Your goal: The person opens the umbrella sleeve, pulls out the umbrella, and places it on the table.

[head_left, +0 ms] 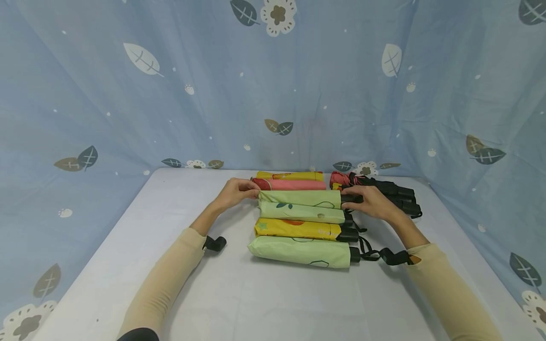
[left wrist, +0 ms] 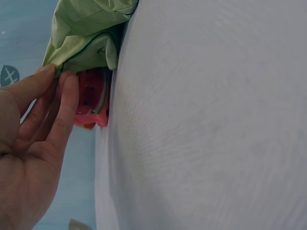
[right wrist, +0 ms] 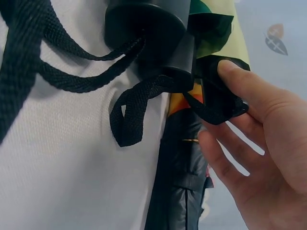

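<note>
A folded light green umbrella [head_left: 298,197] lies crosswise at the back of a row, between my two hands. My left hand [head_left: 236,193] pinches the fabric at its left end; in the left wrist view the thumb and fingertips meet on the green cloth [left wrist: 84,45]. My right hand [head_left: 371,201] grips the black handle [right wrist: 218,91] at the other end, thumb on top and fingers beneath. Just in front lie a paler green umbrella [head_left: 300,212], a yellow one [head_left: 294,229] and another light green one [head_left: 303,252], their handles pointing right.
Behind the held umbrella lie a pink watermelon-print umbrella [head_left: 294,184] and a yellow one [head_left: 290,175]. Several dark folded umbrellas [head_left: 392,189] sit at the back right. Black wrist straps [right wrist: 91,79] dangle from the handles. A patterned blue curtain [head_left: 213,85] borders the white table [head_left: 256,303].
</note>
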`<state>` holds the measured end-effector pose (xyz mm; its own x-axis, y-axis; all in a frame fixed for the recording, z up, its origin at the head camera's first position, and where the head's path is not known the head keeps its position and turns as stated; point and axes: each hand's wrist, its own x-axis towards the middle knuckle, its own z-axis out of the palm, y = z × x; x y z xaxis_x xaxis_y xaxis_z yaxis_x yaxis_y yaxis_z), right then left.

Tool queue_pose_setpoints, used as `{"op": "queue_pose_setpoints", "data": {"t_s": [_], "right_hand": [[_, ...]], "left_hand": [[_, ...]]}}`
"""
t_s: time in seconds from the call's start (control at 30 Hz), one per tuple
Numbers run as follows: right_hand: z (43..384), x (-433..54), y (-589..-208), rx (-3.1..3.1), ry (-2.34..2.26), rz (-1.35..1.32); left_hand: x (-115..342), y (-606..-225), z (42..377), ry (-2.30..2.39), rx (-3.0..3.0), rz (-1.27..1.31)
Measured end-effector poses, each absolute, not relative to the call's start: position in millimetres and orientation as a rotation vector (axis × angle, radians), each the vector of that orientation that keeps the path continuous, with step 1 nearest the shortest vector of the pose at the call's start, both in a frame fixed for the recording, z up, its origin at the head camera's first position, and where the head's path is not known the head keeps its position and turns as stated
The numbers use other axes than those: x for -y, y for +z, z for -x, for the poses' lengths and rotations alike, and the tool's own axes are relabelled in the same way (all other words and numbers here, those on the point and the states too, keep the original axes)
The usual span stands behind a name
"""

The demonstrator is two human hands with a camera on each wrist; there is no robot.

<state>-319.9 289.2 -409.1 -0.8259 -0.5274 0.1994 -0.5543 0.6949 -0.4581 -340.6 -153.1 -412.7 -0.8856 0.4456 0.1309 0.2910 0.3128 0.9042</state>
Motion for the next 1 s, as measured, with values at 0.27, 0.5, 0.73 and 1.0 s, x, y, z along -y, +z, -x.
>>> {"op": "queue_pose_setpoints", "data": {"t_s": [0.27, 0.5, 0.73, 1.0], "right_hand": [[319, -297, -406, 2.823, 0.792, -0.917], [316, -307, -403, 2.809, 0.761, -0.902], [312, -317, -402, 2.792, 0.714, -0.881], [308, -328, -399, 2.793, 0.729, -0.868]], "left_hand": [[155, -413, 340, 1.575, -2.496, -0.724], [161, -424, 349, 1.505, -2.568, -0.713], [166, -441, 360, 1.604, -2.505, -0.679], [173, -440, 358, 1.603, -2.507, -0.669]]}}
